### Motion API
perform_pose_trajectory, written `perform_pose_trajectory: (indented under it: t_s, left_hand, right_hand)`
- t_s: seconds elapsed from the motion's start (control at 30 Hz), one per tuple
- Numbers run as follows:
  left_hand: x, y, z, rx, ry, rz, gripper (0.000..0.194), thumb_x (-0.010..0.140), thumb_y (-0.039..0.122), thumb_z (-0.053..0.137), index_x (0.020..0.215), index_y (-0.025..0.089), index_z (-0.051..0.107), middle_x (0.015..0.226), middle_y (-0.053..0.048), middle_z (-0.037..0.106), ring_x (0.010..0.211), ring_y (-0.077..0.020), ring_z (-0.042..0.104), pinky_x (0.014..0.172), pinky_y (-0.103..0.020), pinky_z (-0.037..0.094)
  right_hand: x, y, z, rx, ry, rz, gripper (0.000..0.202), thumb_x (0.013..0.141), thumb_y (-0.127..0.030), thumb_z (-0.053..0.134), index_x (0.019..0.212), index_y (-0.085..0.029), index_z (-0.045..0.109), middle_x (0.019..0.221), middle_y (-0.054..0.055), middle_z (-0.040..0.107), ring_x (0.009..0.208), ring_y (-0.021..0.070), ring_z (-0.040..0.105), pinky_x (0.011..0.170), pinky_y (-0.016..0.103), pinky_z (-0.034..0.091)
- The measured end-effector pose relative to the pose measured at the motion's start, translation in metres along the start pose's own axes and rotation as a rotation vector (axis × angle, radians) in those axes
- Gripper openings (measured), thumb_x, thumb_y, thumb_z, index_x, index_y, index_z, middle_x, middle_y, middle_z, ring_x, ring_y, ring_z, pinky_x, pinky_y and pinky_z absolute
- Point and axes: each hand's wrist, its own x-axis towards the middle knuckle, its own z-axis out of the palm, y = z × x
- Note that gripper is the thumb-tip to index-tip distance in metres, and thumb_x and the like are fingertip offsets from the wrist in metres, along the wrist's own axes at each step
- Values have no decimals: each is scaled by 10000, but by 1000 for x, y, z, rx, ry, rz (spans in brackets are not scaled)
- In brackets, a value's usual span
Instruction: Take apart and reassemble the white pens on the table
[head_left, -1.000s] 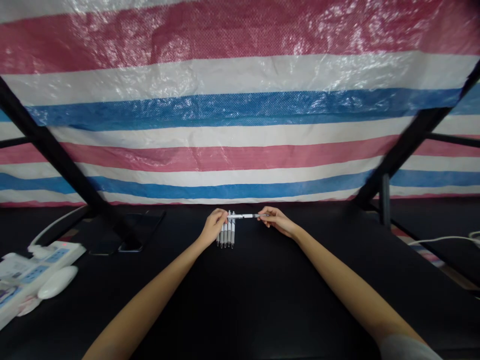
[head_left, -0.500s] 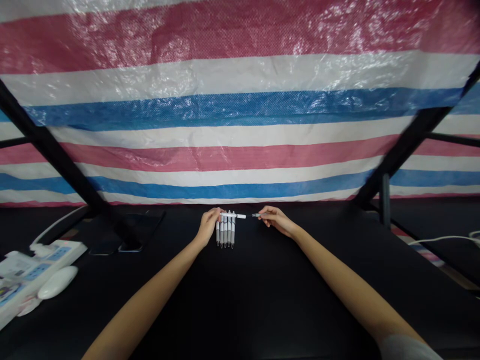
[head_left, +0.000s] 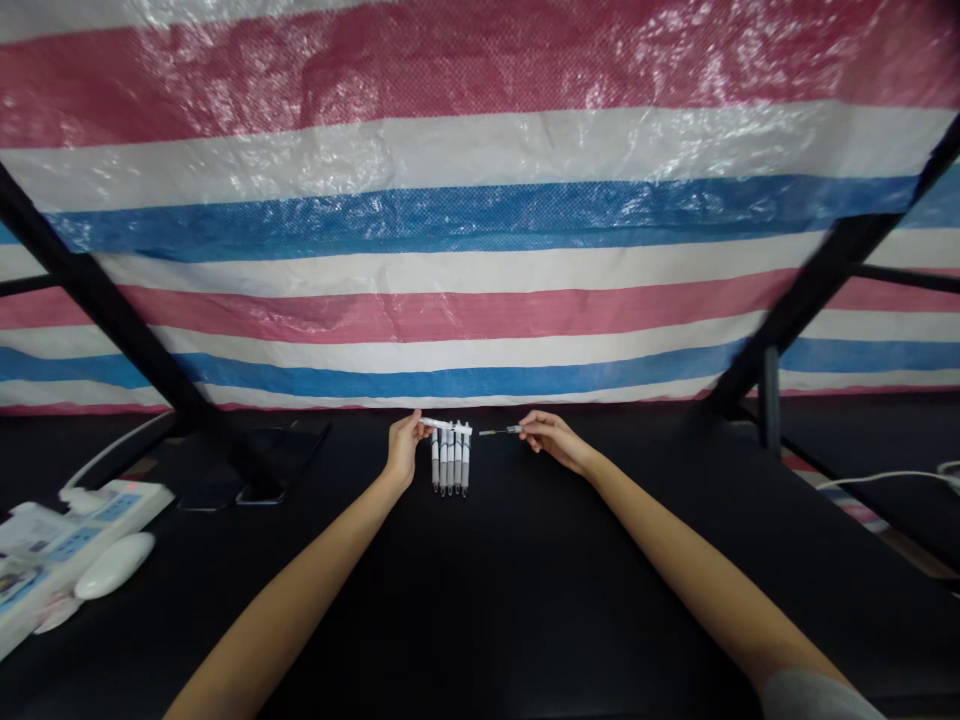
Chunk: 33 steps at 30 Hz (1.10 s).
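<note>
My left hand (head_left: 403,447) pinches a white pen barrel (head_left: 439,424), which lies crosswise above the top ends of several pens. Opposite it, my right hand (head_left: 553,440) holds the grey front part of a pen (head_left: 515,429) between its fingertips. A thin pen refill (head_left: 491,432) sticks out of that part to the left, and a small gap separates its tip from the barrel. Below the barrel, the white-and-grey pens (head_left: 450,468) lie side by side on the black table (head_left: 525,590), grey ends toward me.
On the left lie a white power strip (head_left: 82,545) and a white computer mouse (head_left: 116,565). Dark flat devices (head_left: 259,494) rest by the left black frame leg (head_left: 157,340). A striped plastic sheet (head_left: 480,270) hangs behind the table. Another frame leg (head_left: 810,300) slants at right.
My left hand has moved left with the barrel, drawing it off the refill, which is now exposed. My right hand has barely moved.
</note>
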Motion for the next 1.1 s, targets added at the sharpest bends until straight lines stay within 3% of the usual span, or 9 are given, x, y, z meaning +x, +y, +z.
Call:
perform_pose_trajectory:
  t_s: [0.7, 1.1]
  left_hand:
    - [1, -1, -1, -92, -33, -40, 410, 770, 427, 563, 477, 186, 408, 485, 22, 445, 555, -126, 530, 666, -286, 465]
    - [-2, 5, 3, -138, -30, -99, 421, 692, 437, 638, 435, 170, 439, 478, 24, 452, 553, -122, 530, 653, -259, 418]
  right_hand:
    - [1, 0, 2, 6, -25, -8, 165, 674, -295, 689, 741, -172, 602, 579, 1, 642, 429, 69, 472, 446, 213, 336]
    - [1, 1, 2, 18, -14, -5, 161, 690, -287, 677, 740, -162, 588, 573, 2, 642, 425, 62, 476, 448, 201, 342]
